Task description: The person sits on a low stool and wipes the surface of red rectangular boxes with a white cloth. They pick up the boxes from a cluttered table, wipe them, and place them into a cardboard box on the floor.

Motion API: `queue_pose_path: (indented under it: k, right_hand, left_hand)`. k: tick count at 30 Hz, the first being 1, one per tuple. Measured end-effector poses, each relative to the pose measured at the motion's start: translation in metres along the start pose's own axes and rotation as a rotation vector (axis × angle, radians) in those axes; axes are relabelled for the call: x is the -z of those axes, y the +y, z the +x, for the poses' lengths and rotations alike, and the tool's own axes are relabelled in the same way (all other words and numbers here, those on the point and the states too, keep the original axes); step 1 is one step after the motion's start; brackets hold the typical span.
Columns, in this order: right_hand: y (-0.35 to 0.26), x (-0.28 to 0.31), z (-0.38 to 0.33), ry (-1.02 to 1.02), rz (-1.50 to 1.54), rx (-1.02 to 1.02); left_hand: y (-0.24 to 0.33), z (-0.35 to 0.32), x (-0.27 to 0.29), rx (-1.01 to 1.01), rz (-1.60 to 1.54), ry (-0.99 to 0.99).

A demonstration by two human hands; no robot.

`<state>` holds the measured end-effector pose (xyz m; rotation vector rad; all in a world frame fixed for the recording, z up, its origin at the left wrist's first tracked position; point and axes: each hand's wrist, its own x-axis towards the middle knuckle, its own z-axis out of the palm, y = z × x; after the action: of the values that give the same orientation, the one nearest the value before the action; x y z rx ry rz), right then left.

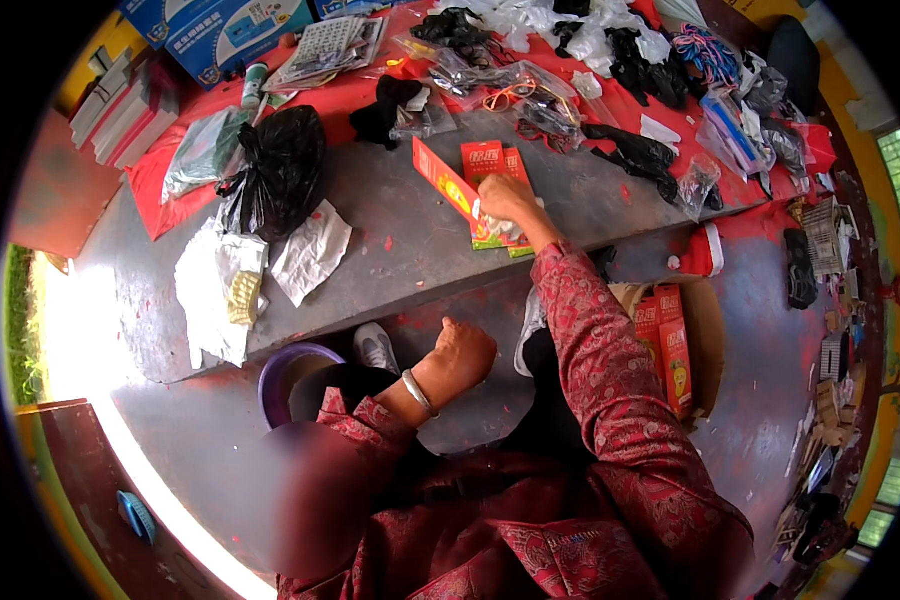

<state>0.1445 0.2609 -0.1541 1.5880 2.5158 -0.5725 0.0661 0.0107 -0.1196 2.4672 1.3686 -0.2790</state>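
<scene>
Right hand [505, 200]: gripped a red packet [446, 184] on the grey table [390, 240].
Left hand [465, 352]: fisted, empty, below the table edge.

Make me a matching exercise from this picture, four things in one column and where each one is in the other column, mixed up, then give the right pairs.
Things:
1. black plastic bag
2. purple basin
3. red box
4. silver bangle

Places:
A. on the left wrist
B. under the bench edge, beside a grey shoe
C. at the right hand, on the grey bench
D. on the bench's left part, above crumpled white paper

Pairs: 1-D, 2-B, 3-C, 4-A
</scene>
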Motion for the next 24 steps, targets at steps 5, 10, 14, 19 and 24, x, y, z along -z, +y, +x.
queue_pose_path:
  k: [5, 10, 14, 19, 24]
  right_hand:
    - [0.013, 0.064, -0.021, 0.467, 0.017, 0.017]
    - [0.052, 0.022, -0.038, 0.303, -0.306, 0.003]
    - [0.065, 0.013, -0.045, 0.237, -0.208, -0.041]
    - [0.053, 0.04, -0.043, 0.419, -0.085, -0.001]
    - [0.026, 0.02, -0.057, 0.275, -0.149, 0.172]
  left_hand:
    - [0.0, -0.003, 0.004, 0.0, 0.014, 0.034]
    - [-0.001, -0.004, 0.007, -0.032, 0.001, 0.046]
    - [-0.001, -0.009, 0.008, -0.015, 0.0, 0.033]
    - [0.002, -0.011, 0.011, -0.004, 0.002, 0.02]
    - [0.008, -0.013, 0.003, -0.037, 0.054, 0.057]
